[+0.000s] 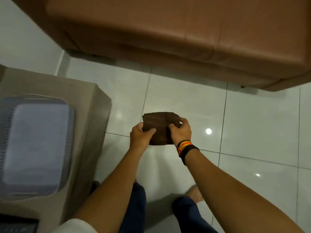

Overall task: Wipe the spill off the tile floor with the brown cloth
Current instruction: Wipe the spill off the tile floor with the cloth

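Note:
A folded brown cloth (159, 123) is held in the air in front of me, above the glossy white tile floor (252, 132). My left hand (140, 136) grips its left lower edge with the thumb on top. My right hand (181, 130), with striped bands and a black strap on the wrist, grips its right side. No spill shows on the tiles; only bright light reflections are visible on them.
A brown leather sofa (168, 31) fills the top of the view. A beige low table (90, 115) stands at the left with a grey-blue plastic basket (33, 145) on it. My legs in dark trousers (136, 207) and bare feet are below.

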`<action>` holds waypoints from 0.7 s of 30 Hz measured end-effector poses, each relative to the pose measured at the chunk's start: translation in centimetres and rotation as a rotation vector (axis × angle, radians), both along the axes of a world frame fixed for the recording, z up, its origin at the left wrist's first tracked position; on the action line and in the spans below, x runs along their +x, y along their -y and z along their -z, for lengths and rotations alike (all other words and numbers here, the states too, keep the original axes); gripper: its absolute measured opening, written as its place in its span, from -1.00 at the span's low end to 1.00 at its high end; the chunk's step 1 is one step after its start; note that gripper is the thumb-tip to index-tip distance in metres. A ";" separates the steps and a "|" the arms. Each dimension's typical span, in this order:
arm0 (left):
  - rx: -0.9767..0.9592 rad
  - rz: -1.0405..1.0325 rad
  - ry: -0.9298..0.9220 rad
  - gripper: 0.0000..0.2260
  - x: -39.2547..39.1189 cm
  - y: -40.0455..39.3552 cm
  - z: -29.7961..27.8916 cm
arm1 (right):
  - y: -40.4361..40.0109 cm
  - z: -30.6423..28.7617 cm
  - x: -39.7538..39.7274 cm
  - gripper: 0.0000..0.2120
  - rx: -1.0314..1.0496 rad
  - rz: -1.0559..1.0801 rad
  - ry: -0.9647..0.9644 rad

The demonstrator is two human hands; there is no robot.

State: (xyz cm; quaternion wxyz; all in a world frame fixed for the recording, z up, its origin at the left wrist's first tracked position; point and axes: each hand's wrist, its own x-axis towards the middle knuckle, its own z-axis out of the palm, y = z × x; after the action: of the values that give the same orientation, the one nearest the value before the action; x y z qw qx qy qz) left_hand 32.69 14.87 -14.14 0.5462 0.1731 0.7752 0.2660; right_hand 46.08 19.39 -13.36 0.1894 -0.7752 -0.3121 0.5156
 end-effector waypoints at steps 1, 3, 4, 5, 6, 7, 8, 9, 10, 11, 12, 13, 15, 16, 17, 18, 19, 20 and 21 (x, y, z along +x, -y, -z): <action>-0.047 0.015 0.039 -0.72 1.8 0.3 2.0 | 0.3 1.9 2.0 -0.60 -0.018 -0.010 0.036; -0.116 0.046 0.099 -0.65 4.9 1.0 6.2 | 0.6 5.8 5.3 -0.59 -0.054 -0.041 0.110; -0.136 0.063 0.124 -0.63 6.3 1.1 8.1 | 0.6 7.9 6.7 -0.59 -0.064 -0.061 0.146; -0.157 0.091 0.151 -0.63 7.6 1.2 10.3 | 0.5 10.1 8.0 -0.60 -0.075 -0.081 0.180; -0.176 0.141 0.175 -0.63 8.7 1.1 12.7 | 0.4 12.5 9.2 -0.59 -0.079 -0.101 0.213; -0.195 0.223 0.187 -0.63 9.6 1.1 15.1 | 0.3 15.1 10.3 -0.58 -0.082 -0.130 0.250; -0.205 0.345 0.169 -0.63 10.2 1.1 17.6 | 0.2 17.8 11.2 -0.54 -0.086 -0.181 0.307; -0.210 0.496 0.113 -0.62 10.6 1.3 20.0 | 0.4 20.6 12.0 -0.47 -0.088 -0.256 0.387; -0.212 0.662 0.006 -0.58 10.8 1.4 22.2 | 0.6 23.3 12.5 -0.37 -0.090 -0.336 0.478; -0.210 0.815 -0.152 -0.51 10.7 1.6 24.4 | 1.1 25.9 12.7 -0.27 -0.091 -0.401 0.554; -0.189 0.926 -0.329 -0.45 10.3 1.7 26.6 | 1.6 28.3 12.7 -0.20 -0.094 -0.438 0.586; -0.150 0.990 -0.479 -0.36 9.6 1.6 28.5 | 2.2 30.5 12.4 -0.17 -0.090 -0.451 0.589; -0.051 1.028 -0.624 -0.12 7.3 0.8 32.0 | 3.3 34.5 11.5 -0.14 -0.072 -0.458 0.609; -0.010 1.031 -0.647 0.02 6.0 0.1 33.6 | 3.7 36.5 11.2 -0.13 -0.069 -0.459 0.630; 0.014 1.041 -0.647 0.16 4.6 -0.9 35.1 | 3.8 38.5 11.0 -0.13 -0.074 -0.456 0.655; 0.020 1.057 -0.635 0.28 3.3 -2.0 36.5 | 3.7 40.3 10.9 -0.13 -0.083 -0.450 0.689; 0.009 1.084 -0.622 0.38 2.1 -3.1 37.7 | 3.2 41.9 10.6 -0.13 -0.082 -0.450 0.740; -0.011 1.124 -0.612 0.46 1.2 -4.2 38.7 | 2.4 43.1 10.2 -0.12 -0.063 -0.460 0.792; -0.031 1.173 -0.605 0.53 0.5 -5.3 39.4 | 1.4 44.0 9.5 -0.13 -0.024 -0.488 0.831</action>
State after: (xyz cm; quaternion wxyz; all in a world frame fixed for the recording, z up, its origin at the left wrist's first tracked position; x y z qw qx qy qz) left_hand 33.20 20.19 -53.50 0.3610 0.6261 0.6753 -0.1473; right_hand 55.60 18.04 -57.31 -0.0869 -0.8217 -0.5284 0.1951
